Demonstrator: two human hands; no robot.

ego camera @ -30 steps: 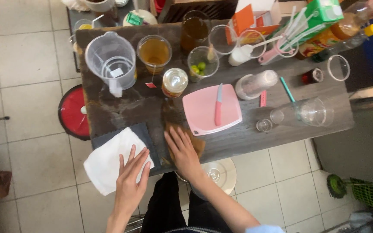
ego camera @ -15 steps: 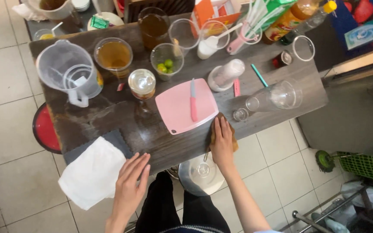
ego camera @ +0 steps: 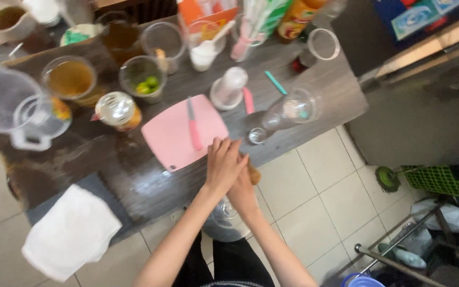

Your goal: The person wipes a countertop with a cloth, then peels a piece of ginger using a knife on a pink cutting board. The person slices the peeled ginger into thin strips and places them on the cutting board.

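Dark wet table (ego camera: pixel 134 175) fills frame. Pink cutting board (ego camera: pixel 179 133) centre, pink knife (ego camera: pixel 194 125) lying on it. At board's 4 o'clock: left hand (ego camera: pixel 223 163) laid flat over right hand (ego camera: pixel 243 186), pressing brown cloth (ego camera: pixel 254 175) at table edge.

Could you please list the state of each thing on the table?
Pink board: flat, a knife on it.
Pink knife: lying idle.
Lidded cup: sealed, full.
Amber cup: open, filled.
Lime cup: open, a few limes inside.
White cloth: crumpled at the table edge.
Left hand: over the right hand.
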